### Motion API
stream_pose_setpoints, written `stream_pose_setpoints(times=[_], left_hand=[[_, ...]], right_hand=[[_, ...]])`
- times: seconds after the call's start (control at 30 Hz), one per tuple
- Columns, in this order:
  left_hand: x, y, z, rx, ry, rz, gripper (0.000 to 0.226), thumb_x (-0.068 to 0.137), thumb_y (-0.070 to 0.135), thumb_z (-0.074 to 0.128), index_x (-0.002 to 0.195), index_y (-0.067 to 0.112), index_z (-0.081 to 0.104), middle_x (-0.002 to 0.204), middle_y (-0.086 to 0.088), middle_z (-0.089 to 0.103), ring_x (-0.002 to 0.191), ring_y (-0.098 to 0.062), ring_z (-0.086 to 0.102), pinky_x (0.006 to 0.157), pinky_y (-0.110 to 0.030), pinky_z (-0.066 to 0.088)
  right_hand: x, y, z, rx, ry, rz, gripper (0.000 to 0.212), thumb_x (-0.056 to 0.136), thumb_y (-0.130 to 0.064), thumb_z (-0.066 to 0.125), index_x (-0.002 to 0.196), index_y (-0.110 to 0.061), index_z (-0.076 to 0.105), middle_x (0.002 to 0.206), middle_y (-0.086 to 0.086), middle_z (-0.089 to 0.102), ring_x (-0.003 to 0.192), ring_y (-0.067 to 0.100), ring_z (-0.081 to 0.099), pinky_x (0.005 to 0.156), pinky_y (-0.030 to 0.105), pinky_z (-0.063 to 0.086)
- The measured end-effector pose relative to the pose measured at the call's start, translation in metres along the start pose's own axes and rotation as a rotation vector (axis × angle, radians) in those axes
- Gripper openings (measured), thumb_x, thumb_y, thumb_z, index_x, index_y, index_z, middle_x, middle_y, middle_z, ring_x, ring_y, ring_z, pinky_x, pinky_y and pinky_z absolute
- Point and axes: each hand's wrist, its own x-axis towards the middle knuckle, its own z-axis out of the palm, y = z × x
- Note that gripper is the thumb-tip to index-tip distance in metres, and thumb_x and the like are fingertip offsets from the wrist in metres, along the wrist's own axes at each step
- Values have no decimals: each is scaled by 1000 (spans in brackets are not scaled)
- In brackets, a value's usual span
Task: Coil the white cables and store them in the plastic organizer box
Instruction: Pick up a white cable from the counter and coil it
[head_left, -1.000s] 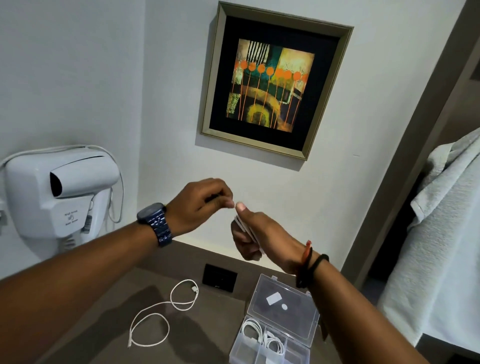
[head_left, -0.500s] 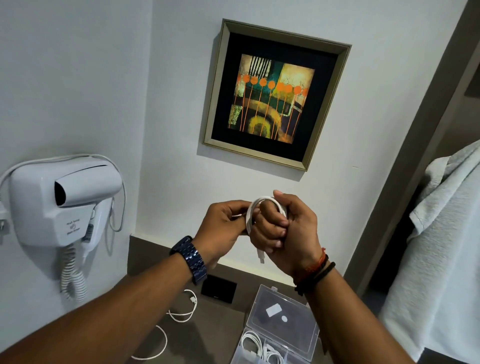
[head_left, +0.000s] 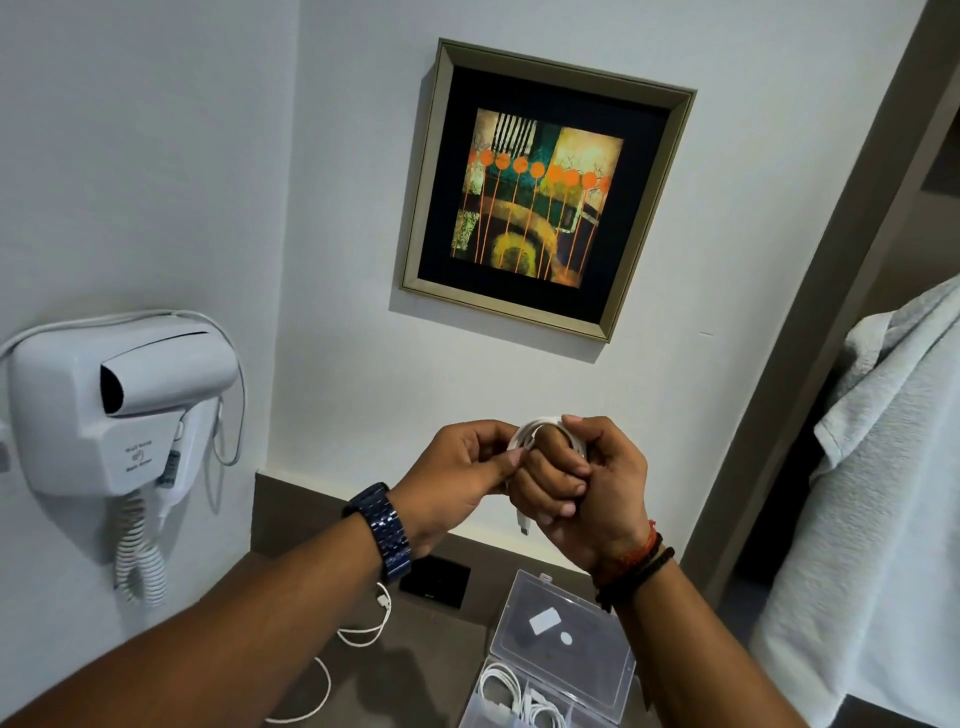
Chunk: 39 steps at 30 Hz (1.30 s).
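Above the counter (head_left: 426, 649) and open box (head_left: 618, 670), both hands work one cable (head_left: 540, 423). The right hand (head_left: 587, 493) is closed with the coil looped around its fingers; the left hand (head_left: 457, 473) pinches the strand. Best to keep the loops snug and tuck the dangling plug (head_left: 522, 525) before dropping it in.

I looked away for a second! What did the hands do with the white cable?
The hands dropped lower and closed together, winding the white cable into loops round the right fingers. The cable on the counter and the open organizer box stayed put.
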Motion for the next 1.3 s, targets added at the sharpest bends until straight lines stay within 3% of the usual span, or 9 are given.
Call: stream_pose_setpoints(times=[0.1, 0.27, 0.4, 0.5, 0.6, 0.83, 0.93, 1.07, 1.3], left_hand=[[1, -1, 7, 53, 45, -8, 16, 92, 2, 48, 94, 0, 64, 88, -17, 66, 83, -22, 62, 82, -37, 54], [0, -6, 18, 56, 88, -25, 26, 92, 1, 47, 78, 13, 66, 72, -12, 70, 62, -24, 61, 54, -25, 50], [3, -15, 22, 105, 138, -37, 35, 90, 0, 47, 68, 21, 64, 52, 3, 61, 62, -33, 61, 68, -38, 57], [7, -24, 23, 144, 188, -42, 22, 90, 4, 50, 82, 16, 67, 70, -9, 68, 74, -31, 67, 75, -39, 57], [10, -32, 19, 146, 241, -56, 17, 89, 7, 54, 87, 16, 68, 81, -6, 71, 79, -19, 67, 81, -37, 56], [6, -48, 17, -246, 201, -187, 17, 90, 1, 51, 93, 8, 66, 76, -10, 64, 72, -18, 60, 67, -24, 56], [5, -55, 14, -443, 191, -243, 22, 88, -3, 51, 105, 11, 55, 78, -12, 64, 71, -20, 59, 67, -29, 56], [2, -69, 12, -535, 144, -272, 23, 88, -4, 50, 98, 16, 43, 86, -17, 61, 71, -21, 58, 73, -35, 55], [-4, -92, 19, -616, 78, -252, 23, 79, 2, 57, 86, 17, 41, 82, -13, 62, 68, -19, 60, 66, -31, 54]], right_hand=[[-2, -1, -4, -65, 45, 24, 39, 82, -23, 38, 44, -18, 28, 33, -4, 25, 30, 13, 24, 39, 24, 24], [-10, -9, -11, -280, 98, 85, 39, 90, -25, 45, 54, -10, 47, 36, -3, 35, 45, 19, 45, 55, 28, 43], [-17, -10, -17, -419, 151, 69, 34, 90, -31, 50, 66, -9, 60, 39, -2, 40, 56, 19, 57, 67, 29, 48], [-21, -6, -23, -489, 228, 23, 33, 87, -33, 55, 69, -6, 64, 43, 0, 45, 60, 20, 56, 66, 30, 49], [-28, -5, -32, -670, 407, -23, 31, 82, -35, 62, 76, -5, 70, 49, 0, 52, 63, 23, 52, 52, 29, 42], [-35, 5, -47, -677, 517, 90, 18, 89, -21, 60, 89, -10, 74, 58, 1, 63, 65, 18, 61, 64, 33, 57], [-36, 6, -53, -693, 523, 98, 15, 89, -17, 60, 87, -13, 75, 60, 4, 66, 63, 21, 61, 64, 35, 58], [-38, 9, -65, -862, 502, 126, 21, 90, -17, 60, 78, -7, 74, 62, 9, 66, 60, 27, 54, 62, 42, 49], [-48, 8, -84, -957, 409, 255, 21, 89, -13, 60, 78, -1, 73, 66, 9, 68, 61, 19, 59, 53, 23, 50]])
